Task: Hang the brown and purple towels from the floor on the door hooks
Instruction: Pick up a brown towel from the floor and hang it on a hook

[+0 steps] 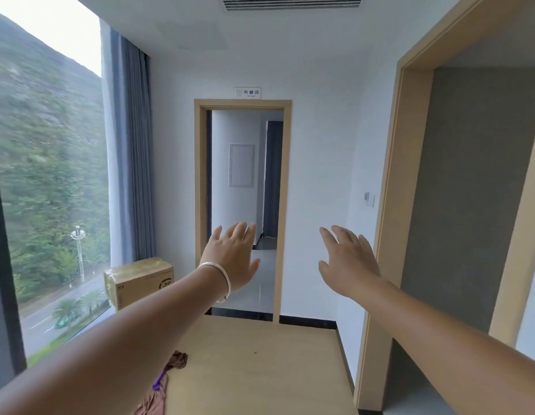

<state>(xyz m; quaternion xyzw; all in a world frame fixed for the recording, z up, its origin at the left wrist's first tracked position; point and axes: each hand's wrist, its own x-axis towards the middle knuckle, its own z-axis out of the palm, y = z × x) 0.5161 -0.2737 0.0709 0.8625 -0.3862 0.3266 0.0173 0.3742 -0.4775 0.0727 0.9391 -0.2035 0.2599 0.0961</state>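
Matt wooden floor (260, 369), crumpled brown cloth towel (176, 360), cardboard box (140, 280).

You have one view only, a wide-angle camera on your head, looking forward and slightly down along a small room. It faces the open wood-framed doorway (242, 205) in the far white wall, which stands well away. Your two bare arms reach out from the bottom corners, very near the lens, so your left hand (233, 259) and right hand (348, 262) sit mid-frame. The tall glass window (47, 181) fills the left edge, and the pale wooden floor (260, 363) the lower middle.
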